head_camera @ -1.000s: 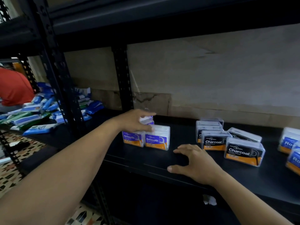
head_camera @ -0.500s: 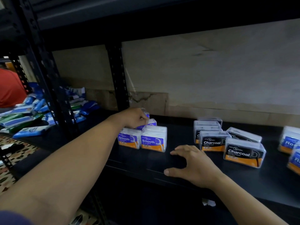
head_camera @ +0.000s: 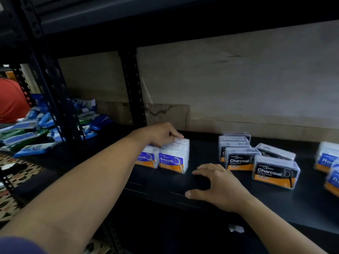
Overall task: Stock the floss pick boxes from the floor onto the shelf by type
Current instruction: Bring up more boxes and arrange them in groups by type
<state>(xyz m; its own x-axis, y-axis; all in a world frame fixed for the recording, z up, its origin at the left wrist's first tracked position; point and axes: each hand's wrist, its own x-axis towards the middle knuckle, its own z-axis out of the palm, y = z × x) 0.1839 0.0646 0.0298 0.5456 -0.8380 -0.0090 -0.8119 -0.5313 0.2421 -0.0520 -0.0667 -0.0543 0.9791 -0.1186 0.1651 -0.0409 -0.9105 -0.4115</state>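
Note:
Two white "Smooth" floss pick boxes (head_camera: 172,160) with purple and orange labels stand side by side on the black shelf (head_camera: 201,149). My left hand (head_camera: 161,134) reaches over them, its fingertips pinched on the top edge of another Smooth box just behind the front pair. That box is mostly hidden. My right hand (head_camera: 218,187) rests flat on the shelf's front edge with fingers spread and nothing in it. Several black-labelled "Charcoal" boxes (head_camera: 275,173) sit to its right. Blue-labelled boxes (head_camera: 326,158) show at the far right edge.
A black perforated upright post (head_camera: 132,88) stands just behind the Smooth boxes, and the shelf above (head_camera: 165,19) hangs low. Blue and green packets (head_camera: 36,129) are heaped on the neighbouring shelf at left. A person in red (head_camera: 11,101) is beyond them. Patterned floor (head_camera: 11,180) shows lower left.
My left hand has lowered the Smooth box it held above the front pair down behind them. My right hand has stayed on the shelf edge.

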